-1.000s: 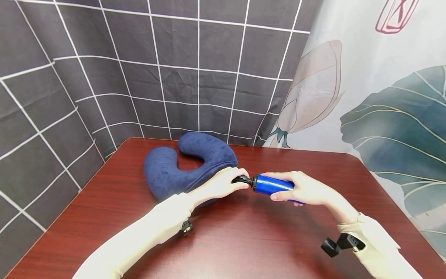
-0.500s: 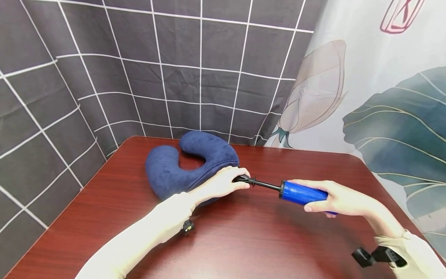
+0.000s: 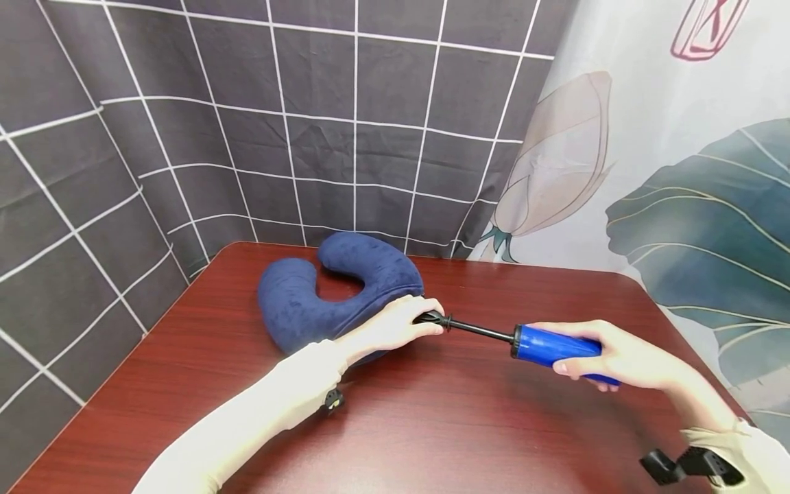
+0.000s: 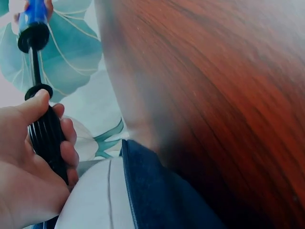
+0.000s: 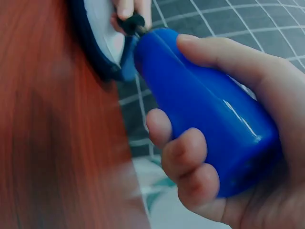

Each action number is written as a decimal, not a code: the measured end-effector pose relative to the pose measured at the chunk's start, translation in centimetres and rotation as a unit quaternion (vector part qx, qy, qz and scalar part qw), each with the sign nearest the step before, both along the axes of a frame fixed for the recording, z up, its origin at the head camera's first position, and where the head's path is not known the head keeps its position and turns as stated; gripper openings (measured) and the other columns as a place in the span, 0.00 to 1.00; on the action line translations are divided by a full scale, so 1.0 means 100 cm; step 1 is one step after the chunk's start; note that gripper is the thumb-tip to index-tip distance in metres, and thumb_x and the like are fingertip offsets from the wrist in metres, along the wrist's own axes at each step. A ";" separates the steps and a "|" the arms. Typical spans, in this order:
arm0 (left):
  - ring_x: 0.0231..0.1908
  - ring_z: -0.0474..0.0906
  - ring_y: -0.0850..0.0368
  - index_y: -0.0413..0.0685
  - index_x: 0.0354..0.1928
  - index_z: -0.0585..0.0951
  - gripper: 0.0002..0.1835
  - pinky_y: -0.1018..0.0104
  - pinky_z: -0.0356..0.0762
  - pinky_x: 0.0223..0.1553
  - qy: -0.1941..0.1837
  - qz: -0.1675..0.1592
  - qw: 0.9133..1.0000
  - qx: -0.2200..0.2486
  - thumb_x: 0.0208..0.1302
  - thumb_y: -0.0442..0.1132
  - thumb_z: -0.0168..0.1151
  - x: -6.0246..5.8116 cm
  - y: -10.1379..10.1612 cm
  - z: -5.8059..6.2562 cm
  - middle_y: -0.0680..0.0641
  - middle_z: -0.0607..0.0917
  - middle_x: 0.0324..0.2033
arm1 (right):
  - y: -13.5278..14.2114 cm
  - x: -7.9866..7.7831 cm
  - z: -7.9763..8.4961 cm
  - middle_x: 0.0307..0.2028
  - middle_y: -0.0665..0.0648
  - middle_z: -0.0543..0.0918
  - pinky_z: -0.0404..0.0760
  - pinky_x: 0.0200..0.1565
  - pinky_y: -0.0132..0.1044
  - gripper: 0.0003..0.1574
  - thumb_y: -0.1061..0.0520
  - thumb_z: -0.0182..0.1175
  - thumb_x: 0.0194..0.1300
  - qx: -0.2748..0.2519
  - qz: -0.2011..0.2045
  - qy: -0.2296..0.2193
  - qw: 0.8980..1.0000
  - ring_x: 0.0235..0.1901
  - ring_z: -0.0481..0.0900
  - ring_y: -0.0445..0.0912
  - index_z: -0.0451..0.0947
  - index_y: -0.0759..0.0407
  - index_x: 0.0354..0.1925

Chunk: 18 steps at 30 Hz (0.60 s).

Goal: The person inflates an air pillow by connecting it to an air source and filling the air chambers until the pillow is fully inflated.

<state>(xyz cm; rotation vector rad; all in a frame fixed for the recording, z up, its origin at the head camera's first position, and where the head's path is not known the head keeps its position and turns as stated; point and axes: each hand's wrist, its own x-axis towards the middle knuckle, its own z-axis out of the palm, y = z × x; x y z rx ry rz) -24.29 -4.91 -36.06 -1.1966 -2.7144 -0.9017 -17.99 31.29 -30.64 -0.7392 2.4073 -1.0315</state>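
A hand pump joins my two hands in the head view. My left hand (image 3: 398, 326) grips its black ribbed handle (image 4: 46, 138), right beside a navy U-shaped neck pillow (image 3: 286, 302). Round the pump's blue barrel (image 3: 549, 344), the fingers and thumb of my right hand (image 3: 626, 355) are curled. Between handle and barrel a length of thin dark rod (image 3: 481, 331) shows. In the left wrist view the pillow's cover is unzipped and its white inner part (image 4: 93, 195) bulges out next to the palm. The handle's pillow-side end is mostly hidden by my left hand.
The reddish-brown wooden table (image 3: 395, 432) lies under both arms. Behind it hangs a dark curtain (image 3: 308, 137) with a white grid, and a pale floral curtain (image 3: 555, 171) on the right. A small black camera (image 3: 691, 466) sits at my right wrist.
My right hand has moved right and toward me with the blue barrel, away from the handle, exposing the rod. The last half second adds a little more. Left hand and pillow stay put.
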 end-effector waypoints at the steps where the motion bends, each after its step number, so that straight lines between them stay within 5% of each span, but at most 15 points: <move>1: 0.36 0.72 0.60 0.56 0.45 0.80 0.08 0.67 0.68 0.43 0.001 0.002 1.000 -0.001 0.67 0.47 0.62 0.000 0.000 0.000 0.54 0.81 0.31 | -0.004 -0.003 -0.001 0.30 0.57 0.82 0.76 0.15 0.39 0.37 0.58 0.60 0.68 -0.002 -0.002 0.000 1.000 0.14 0.74 0.38 0.63 0.48 0.72; 9: 0.35 0.71 0.60 0.56 0.45 0.80 0.08 0.68 0.67 0.40 0.001 0.016 1.000 -0.003 0.68 0.47 0.61 0.005 -0.001 0.001 0.53 0.79 0.30 | -0.048 -0.024 -0.008 0.28 0.64 0.82 0.76 0.14 0.39 0.35 0.53 0.62 0.67 -0.009 0.002 -0.005 1.000 0.14 0.75 0.39 0.66 0.46 0.70; 18: 0.37 0.72 0.59 0.56 0.46 0.79 0.09 0.67 0.67 0.41 0.005 0.010 1.000 -0.008 0.69 0.47 0.60 0.004 -0.002 0.003 0.52 0.81 0.33 | -0.087 -0.033 -0.013 0.32 0.61 0.83 0.78 0.17 0.43 0.35 0.44 0.64 0.65 0.010 -0.024 0.005 1.000 0.16 0.77 0.45 0.68 0.39 0.68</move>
